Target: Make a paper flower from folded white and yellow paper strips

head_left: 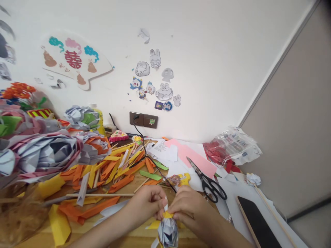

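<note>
In the head view, a folded paper flower (168, 231) in white and grey with a yellow paper band (167, 215) at its top end sits between my hands at the near table edge. My left hand (148, 204) is closed in a pinch around a small white paper tip (166, 206) above the band. From the other side, my right hand (187, 206) pinches the yellow band between thumb and fingers. The fingers partly cover the join between band and tip. Beyond my hands lie black-handled scissors (207, 182) and a yellow tool (184, 179).
Orange and yellow folded paper strips (111, 172) and thin wooden sticks (99, 195) cover the table's left half. Large paper bouquets (49, 151) stand far left. Pink paper (191, 156), white sheets, a phone (256, 220) and a plastic bag (239, 144) lie right. A black cable (144, 148) crosses the middle.
</note>
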Demonstrator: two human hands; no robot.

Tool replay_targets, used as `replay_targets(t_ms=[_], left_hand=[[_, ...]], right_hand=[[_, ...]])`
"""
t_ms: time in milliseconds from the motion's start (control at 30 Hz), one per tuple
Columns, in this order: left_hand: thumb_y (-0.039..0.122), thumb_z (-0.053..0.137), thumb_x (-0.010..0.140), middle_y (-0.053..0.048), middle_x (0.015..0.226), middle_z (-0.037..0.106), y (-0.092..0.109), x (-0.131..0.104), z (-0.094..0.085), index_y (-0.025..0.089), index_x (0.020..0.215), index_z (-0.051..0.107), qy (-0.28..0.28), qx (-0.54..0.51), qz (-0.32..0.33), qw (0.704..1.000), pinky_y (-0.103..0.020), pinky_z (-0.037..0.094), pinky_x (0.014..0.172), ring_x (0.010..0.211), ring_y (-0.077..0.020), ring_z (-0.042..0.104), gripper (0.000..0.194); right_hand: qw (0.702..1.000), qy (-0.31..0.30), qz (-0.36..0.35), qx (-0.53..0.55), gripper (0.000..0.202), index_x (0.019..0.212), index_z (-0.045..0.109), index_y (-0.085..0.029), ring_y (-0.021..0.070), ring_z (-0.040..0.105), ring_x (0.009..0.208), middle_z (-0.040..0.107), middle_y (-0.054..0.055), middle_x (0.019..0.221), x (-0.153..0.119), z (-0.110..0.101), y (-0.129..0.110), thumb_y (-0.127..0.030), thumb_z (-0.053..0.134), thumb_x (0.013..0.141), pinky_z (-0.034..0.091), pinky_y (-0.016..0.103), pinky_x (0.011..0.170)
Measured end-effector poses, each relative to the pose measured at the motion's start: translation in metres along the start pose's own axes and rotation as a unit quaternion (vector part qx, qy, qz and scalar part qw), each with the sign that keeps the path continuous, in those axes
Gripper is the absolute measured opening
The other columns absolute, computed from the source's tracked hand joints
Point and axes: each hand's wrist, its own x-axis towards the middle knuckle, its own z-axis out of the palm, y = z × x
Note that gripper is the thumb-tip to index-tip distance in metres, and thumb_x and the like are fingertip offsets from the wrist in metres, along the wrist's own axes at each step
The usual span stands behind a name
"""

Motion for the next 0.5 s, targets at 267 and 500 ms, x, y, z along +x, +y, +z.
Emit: replay_targets(t_ms=[267,500], left_hand=[[0.040,0.075,0.053,0.004,0.062,0.060,0.013,-0.006,-0.002,0.016,0.079,0.052,-0.053,-0.061,0.029,0.996,-0.022,0.042,0.061,0.058,-0.0089,0.054,0.042],[0.018,0.069,0.053,0.005,0.059,0.056,0.006,-0.005,0.004,0.015,0.083,0.051,0.016,0.013,0.028,0.999,-0.023,0.042,0.058,0.058,-0.0110,0.052,0.035]], right_hand=[[0.985,0.094,0.141,0.036,0.013,0.071,0.066,-0.020,0.0142,0.054,0.069,0.063,0.000,0.068,-0.001,-0.001,0.007,-0.011,0.057,0.073,0.039,0.024,0.064],[0.985,0.099,0.143,-0.012,0.017,0.068,0.064,-0.018,0.0137,0.053,0.067,0.062,0.000,0.066,-0.003,0.006,0.010,-0.002,0.059,0.064,0.037,0.024,0.062]])
